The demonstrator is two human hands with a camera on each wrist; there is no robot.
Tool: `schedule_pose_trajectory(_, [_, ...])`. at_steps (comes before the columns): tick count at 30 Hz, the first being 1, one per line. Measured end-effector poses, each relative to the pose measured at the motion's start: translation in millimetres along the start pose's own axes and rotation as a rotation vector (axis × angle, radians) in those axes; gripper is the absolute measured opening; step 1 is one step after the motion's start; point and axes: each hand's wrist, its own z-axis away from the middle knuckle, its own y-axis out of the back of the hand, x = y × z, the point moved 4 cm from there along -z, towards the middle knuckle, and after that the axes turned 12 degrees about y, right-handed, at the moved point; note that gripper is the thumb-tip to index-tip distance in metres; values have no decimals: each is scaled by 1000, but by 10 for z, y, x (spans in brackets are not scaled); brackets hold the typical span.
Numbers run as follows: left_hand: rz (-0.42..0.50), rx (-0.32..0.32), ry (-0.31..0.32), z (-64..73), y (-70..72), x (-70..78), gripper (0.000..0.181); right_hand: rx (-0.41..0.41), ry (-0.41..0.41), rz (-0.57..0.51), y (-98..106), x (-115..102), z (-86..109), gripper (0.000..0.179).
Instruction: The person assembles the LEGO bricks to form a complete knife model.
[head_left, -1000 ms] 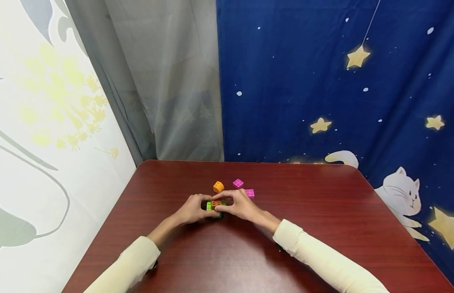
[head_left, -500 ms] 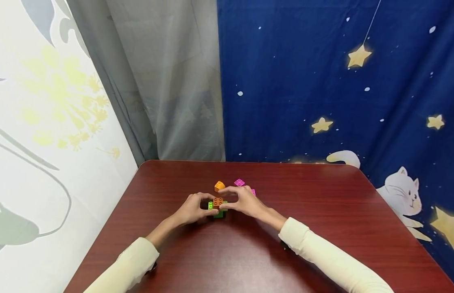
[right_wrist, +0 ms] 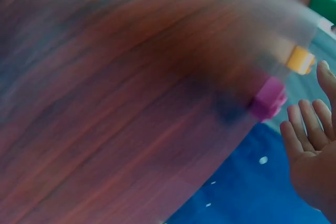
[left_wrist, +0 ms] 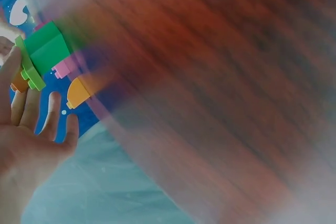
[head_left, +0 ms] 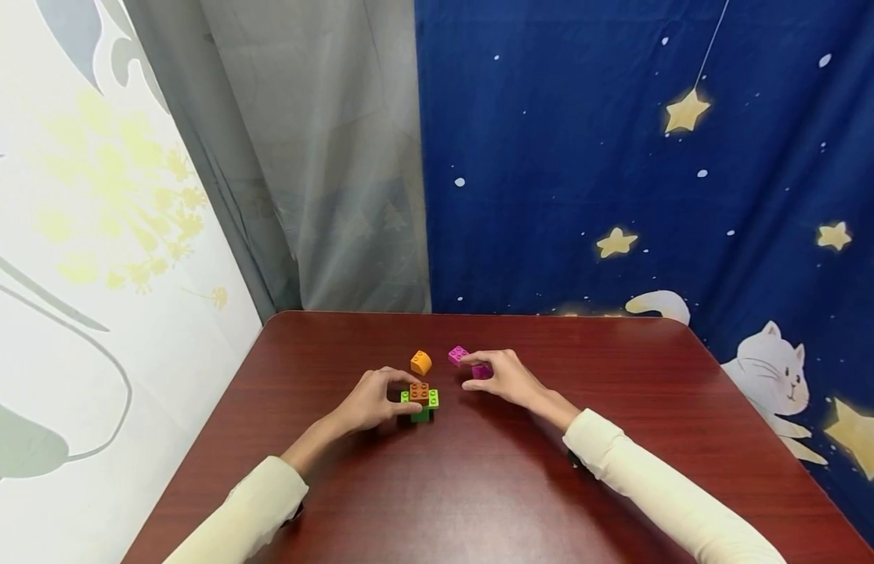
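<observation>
We are seeing a person's left hand (head_left: 369,403) pinching a small stack (head_left: 425,399) between thumb and fingers, near the middle of a dark red bench (head_left: 437,478). Three pieces are already sitting joined there: a dark green brick (head_left: 420,417) at the bottom, a lime piece (head_left: 433,400) jutting out on both sides above it, and a brown-orange brick (head_left: 419,389) on top. Three more are lying loose beyond: a rounded orange brick (head_left: 420,362), a farther pink brick (head_left: 456,356) and a nearer pink brick (head_left: 482,373). By our judgement, the building is standing about halfway, if every loose piece belongs. The right hand (head_left: 511,378) is hovering beside the two pink ones, thumb and fingers well apart, holding nothing. From the head view we are getting the studs and the full layout. The left wrist view is adding the dark green brick's broad side; the right wrist view is showing the bare palm, but only a corner of the stack.
</observation>
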Motion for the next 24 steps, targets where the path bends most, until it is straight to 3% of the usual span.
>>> schedule_pose_trajectory(8, [-1,-7,39,-1,-36,-11,37,-14,-39,88,38,219,100,48])
schedule_pose_trajectory(19, [-40,-10,76,12,-32,12,43,-59,-37,161,23,256,117,47])
schedule_pose_trajectory(24, [-75,28,27,-15,0,52,49,-64,-63,165,26,266,119,43])
